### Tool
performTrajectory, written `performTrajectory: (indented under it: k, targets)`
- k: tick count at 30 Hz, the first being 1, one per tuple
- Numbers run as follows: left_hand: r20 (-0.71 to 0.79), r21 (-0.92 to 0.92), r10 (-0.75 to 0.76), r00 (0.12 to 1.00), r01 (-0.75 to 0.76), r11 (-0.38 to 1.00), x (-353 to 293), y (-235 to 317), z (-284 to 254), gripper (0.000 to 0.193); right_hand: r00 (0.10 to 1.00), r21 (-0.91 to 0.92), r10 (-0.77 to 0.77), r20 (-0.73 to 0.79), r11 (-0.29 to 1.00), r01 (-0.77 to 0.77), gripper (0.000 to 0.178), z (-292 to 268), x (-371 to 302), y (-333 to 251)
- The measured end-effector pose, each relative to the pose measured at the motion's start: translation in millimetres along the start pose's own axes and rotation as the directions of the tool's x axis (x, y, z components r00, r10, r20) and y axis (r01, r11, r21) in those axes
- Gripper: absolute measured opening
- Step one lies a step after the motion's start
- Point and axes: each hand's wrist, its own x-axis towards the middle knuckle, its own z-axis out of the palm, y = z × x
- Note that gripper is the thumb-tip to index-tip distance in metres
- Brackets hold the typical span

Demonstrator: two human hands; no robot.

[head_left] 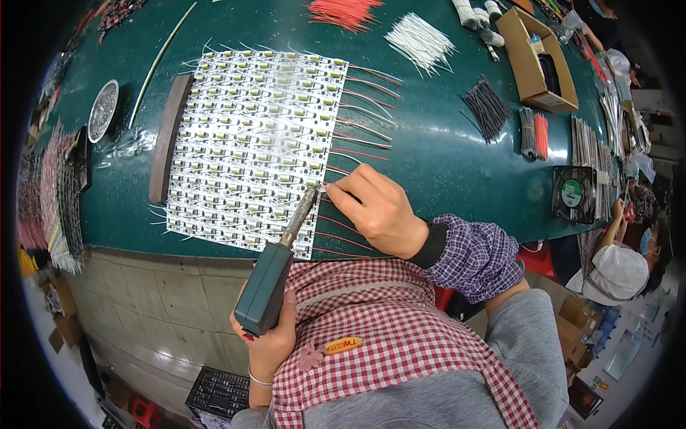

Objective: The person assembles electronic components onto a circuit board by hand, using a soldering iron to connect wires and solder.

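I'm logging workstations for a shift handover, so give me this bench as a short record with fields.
left hand: grips a green soldering gun
soldering gun tip: at the right part of the panel, near the right fingertips
right hand: fingertips at the panel's right edge; whether they pinch a wire is unclear
panel: white, rows of small components, red and white wires past its right edge
left edge: dark bar alongside
loose wires: red pile, white pile, black pile
far right: black fan

A green table (pixel 446 175) (rather glossy) stands above a pale, tiled floor (pixel 168 293).
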Motion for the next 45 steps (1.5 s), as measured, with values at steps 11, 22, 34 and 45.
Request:
performTrajectory:
  k: [11,22,34,45]
  targets:
    - [-0.209,-0.065,0.013,0.978,-0.028,0.998,-8.3,-5.6,6.4,0.024,1.0,-0.017,0.015,0.007,1.0,-0.014,0.027,1.6,-1.0,-1.2]
    - [-0.222,-0.049,0.052,0.974,-0.065,0.997,-13.4,-1.7,2.9,0.024,0.999,-0.053,-0.037,-0.032,0.998,0.035,0.023,-1.3,-4.4,-11.7]
    - [-0.051,-0.079,-0.022,0.998,0.018,0.997,-22.2,-9.8,-5.6,0.035,0.999,-0.033,-0.038,-0.014,0.999,0.038,0.024,2.7,-9.7,-13.5]
    - [-0.075,-0.053,-0.017,0.997,0.013,0.999,-15.4,-1.0,-3.0,0.028,0.999,-0.032,-0.034,-0.003,0.999,0.034,0.023,3.3,-9.9,-13.4]
